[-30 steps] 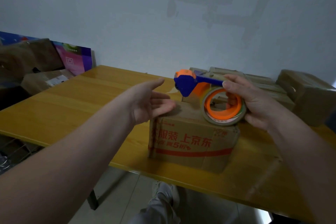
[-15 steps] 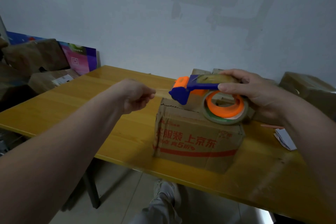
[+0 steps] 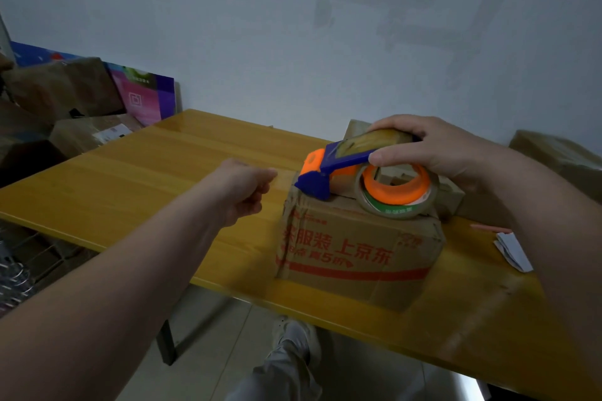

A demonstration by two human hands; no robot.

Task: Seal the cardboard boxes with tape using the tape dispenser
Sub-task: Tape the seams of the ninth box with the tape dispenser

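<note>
Item 1: long yellow wooden worktop (image 3: 156, 172). I am seeing it running from the far left wall side to the lower right and carrying every entry below except item 3.

Item 2: brown cardboard box with red printed characters (image 3: 358, 247). It is standing near the worktop's front edge, right of centre, with a red stripe running along its near face.

Item 3: pile of dim brown cardboard boxes (image 3: 62, 91). It is sitting off the worktop's far left end, with a purple and pink printed panel (image 3: 143, 94) leaning on the wall beside it.

Item 4: plain brown cardboard box (image 3: 560, 156). It is sitting at the right rear, partly hidden by the right forearm.

Item 5: right hand (image 3: 433, 149). Its fingers are wrapping over the dispenser's handle from above, with the thumb pressing on the near side.

Item 6: left hand (image 3: 244, 185). Its fingers are curling in and pinching the tape's free end, just left of the printed box's top corner.

Item 7: blue and orange plastic tape dispenser (image 3: 329, 169). Its blue nose is resting on the printed box's top at the left edge.

Item 8: roll of brownish clear tape (image 3: 397, 202). It is riding on the dispenser's orange hub, over the box top's near edge.

Item 9: white folded paper (image 3: 514, 250). It is lying on the worktop right of the printed box, apart from it.

Item 10: clear tape strip (image 3: 286, 176). It is showing only faintly, stretching between the left hand and the dispenser's nose.
</note>
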